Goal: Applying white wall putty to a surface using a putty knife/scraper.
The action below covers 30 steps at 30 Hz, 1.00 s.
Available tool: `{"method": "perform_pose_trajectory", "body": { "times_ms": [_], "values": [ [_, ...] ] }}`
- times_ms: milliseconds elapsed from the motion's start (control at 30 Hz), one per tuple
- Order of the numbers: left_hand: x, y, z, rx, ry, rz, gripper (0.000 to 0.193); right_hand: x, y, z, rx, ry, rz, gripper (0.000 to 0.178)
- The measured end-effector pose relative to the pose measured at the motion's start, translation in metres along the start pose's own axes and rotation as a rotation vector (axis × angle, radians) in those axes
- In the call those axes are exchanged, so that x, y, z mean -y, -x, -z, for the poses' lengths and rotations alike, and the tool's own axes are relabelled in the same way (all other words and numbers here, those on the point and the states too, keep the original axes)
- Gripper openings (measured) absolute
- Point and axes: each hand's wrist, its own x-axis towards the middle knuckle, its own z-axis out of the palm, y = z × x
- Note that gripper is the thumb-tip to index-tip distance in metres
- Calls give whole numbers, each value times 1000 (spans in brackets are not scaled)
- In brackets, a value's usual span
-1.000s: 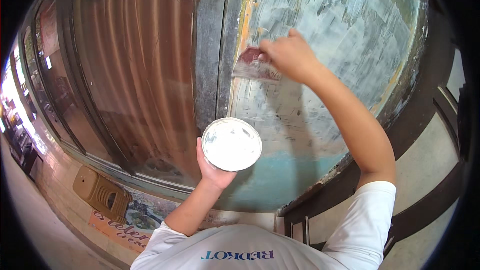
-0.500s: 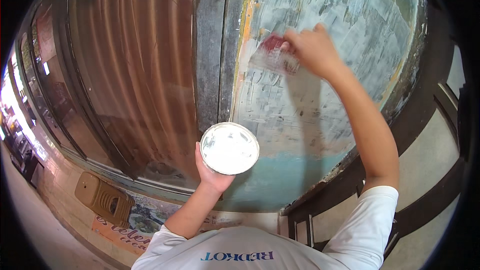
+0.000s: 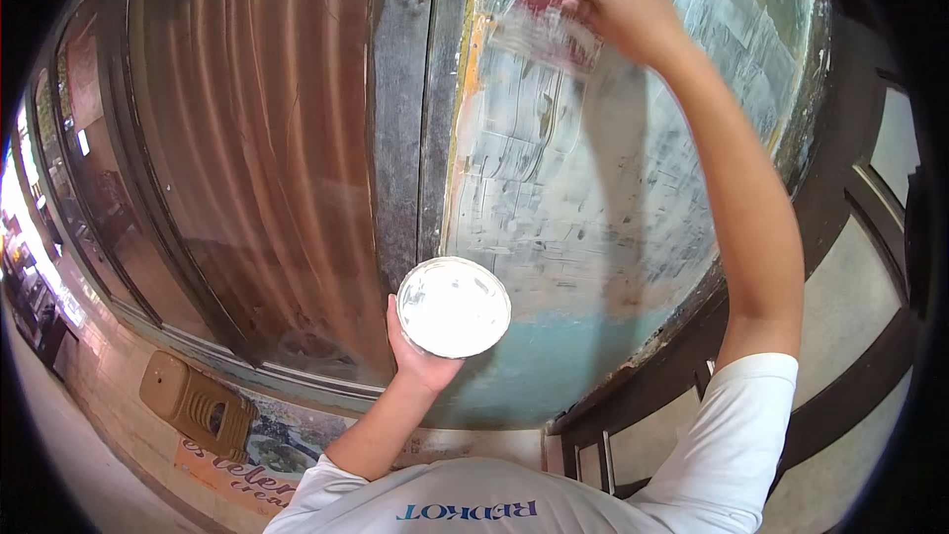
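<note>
My left hand (image 3: 423, 364) holds up a round tub of white paste (image 3: 454, 307) from below and its left side, in front of the wall's lower part. My right hand (image 3: 625, 15) is raised high and closed on a putty spreader (image 3: 550, 22), which has a dark red grip and a wide pale blade smeared with white. The blade rests on or close to the wall (image 3: 554, 227), whose grey-blue surface carries streaky white filler. Bare turquoise paint shows along the wall's bottom. The far fingers of my right hand are partly hidden.
Left of the wall stands a dark wooden post (image 3: 403, 129), then glass with a brown curtain (image 3: 257, 138) behind it. A brown plastic stool (image 3: 198, 405) lies at lower left, beside a printed banner (image 3: 247, 475). A dark framed panel (image 3: 840, 297) borders the right.
My right hand and the spreader have moved upward along the wall. The tub in my left hand sits slightly lower in view, and the view has shifted a little.
</note>
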Motion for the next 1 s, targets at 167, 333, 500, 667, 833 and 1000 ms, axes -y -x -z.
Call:
{"method": "perform_pose_trajectory", "body": {
  "times_ms": [167, 333, 500, 667, 833, 1000],
  "values": [
    [1, 1, 3, -38, -25, -51, 73, -24, -35, 37, -77, -59, -126, 31],
    [1, 5, 2, -43, 0, -90, 72, 35, -12, 5, 59, -265, 157, 27],
    [9, 4, 1, 7, -6, -39, 73, -1, -24, 2, -94, -30, 35, 31],
    [10, 6, 0, -27, 9, -52, 74, -45, -40, 30, -427, -117, -168, 30],
    [10, 8, 6, -38, 18, -44, 74, -12, -17, 31, -480, 21, 46, 29],
    [13, 4, 8, -12, -48, -15, 77, 37, 2, -26, -702, 139, 371, 14]
  ]
}}
